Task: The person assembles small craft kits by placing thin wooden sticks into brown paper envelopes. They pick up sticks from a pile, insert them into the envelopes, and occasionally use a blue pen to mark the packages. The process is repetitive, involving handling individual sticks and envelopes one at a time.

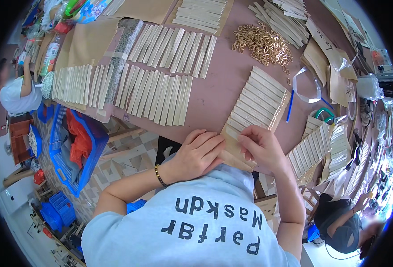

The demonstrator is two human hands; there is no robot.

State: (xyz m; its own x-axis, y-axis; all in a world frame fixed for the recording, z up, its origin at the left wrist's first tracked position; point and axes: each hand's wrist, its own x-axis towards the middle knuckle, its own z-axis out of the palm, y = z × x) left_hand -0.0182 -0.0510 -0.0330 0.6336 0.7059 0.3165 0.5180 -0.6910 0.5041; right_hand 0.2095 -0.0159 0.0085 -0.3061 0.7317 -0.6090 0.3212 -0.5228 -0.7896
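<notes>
In front of me lies a brown card (pixel 234 153) bearing a row of pale cream-gold strips (pixel 258 95) side by side. Small gold oval links (pixel 280 113) line the strips' right ends. My left hand (pixel 198 155) lies flat over the card's near left edge, fingers together, its thumb hidden. Over the near end of the row is my right hand (pixel 263 147), thumb and fingertips pinched together. What they hold, if anything, is too small to make out. Beyond the card, a pile of loose gold oval links (pixel 265 44) sits on the table (pixel 218 95).
More strips lie in rows at left (pixel 161 95) and in stacks at right (pixel 312 149). A blue stick (pixel 290 107), a tape roll (pixel 306 89) and green-handled scissors (pixel 324 115) are right of the card. A blue basket (pixel 78 155) stands below left. Other people sit at far left and lower right.
</notes>
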